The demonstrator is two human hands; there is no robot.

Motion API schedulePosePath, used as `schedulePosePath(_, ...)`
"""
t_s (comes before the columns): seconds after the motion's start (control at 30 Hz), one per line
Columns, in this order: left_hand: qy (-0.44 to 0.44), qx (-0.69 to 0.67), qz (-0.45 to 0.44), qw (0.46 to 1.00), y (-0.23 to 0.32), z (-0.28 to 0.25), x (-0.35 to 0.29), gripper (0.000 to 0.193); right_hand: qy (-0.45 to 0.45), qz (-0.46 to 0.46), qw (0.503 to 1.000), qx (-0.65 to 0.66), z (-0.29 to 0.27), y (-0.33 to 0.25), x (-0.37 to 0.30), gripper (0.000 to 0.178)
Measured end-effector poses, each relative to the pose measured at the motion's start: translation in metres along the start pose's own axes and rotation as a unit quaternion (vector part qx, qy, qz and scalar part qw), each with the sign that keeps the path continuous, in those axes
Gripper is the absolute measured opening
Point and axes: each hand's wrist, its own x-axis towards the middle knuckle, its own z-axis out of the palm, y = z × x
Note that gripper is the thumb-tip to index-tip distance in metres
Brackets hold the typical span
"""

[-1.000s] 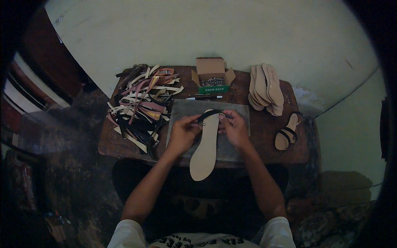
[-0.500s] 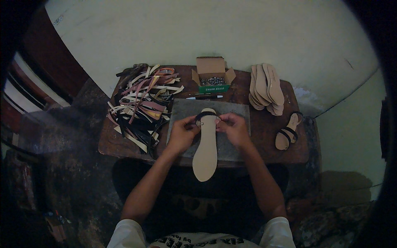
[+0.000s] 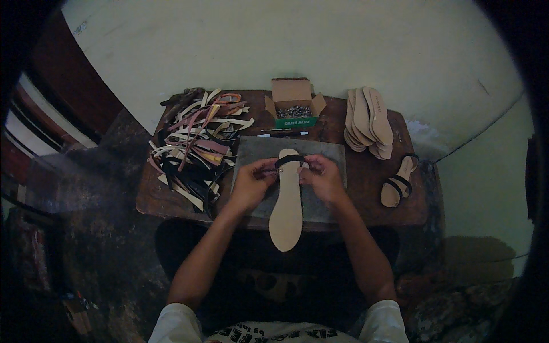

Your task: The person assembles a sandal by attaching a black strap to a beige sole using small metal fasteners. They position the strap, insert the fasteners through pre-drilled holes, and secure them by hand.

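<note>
A beige sandal sole (image 3: 285,214) lies between my hands, its narrow heel end away from me and its broad toe end over the table's near edge. Across the heel end runs a black strap (image 3: 290,160). My left hand (image 3: 252,182) is closed on the strap's left end, beside a small shiny stud. On the other side my right hand (image 3: 322,176) pinches the strap's right end between thumb and fingers. Beneath them is a grey flat slab (image 3: 250,150).
A heap of strap pieces (image 3: 197,143) covers the table's left. Behind the slab stand a pen (image 3: 295,134) and an open box of nails (image 3: 294,117). To the right are stacked beige soles (image 3: 366,120) and a sandal with black straps (image 3: 397,186).
The strap has shifted slightly right and toward me along the heel, baring more of the heel tip. The sole's toe end has swung a little to the right.
</note>
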Motion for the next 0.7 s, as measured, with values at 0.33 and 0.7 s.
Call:
schedulePosePath(0.33, 0.025, 0.059, 0.033, 0.997, 0.007, 0.009, -0.006, 0.042, 0.029, -0.051, 0.997, -0.054, 0.001, -0.001, 0.002, 0.030)
schedulePosePath(0.7, 0.049, 0.080, 0.081, 0.992, -0.014, 0.005, 0.007, 0.030, 0.042, -0.047, 0.993, -0.097, 0.015, -0.020, -0.013, 0.071)
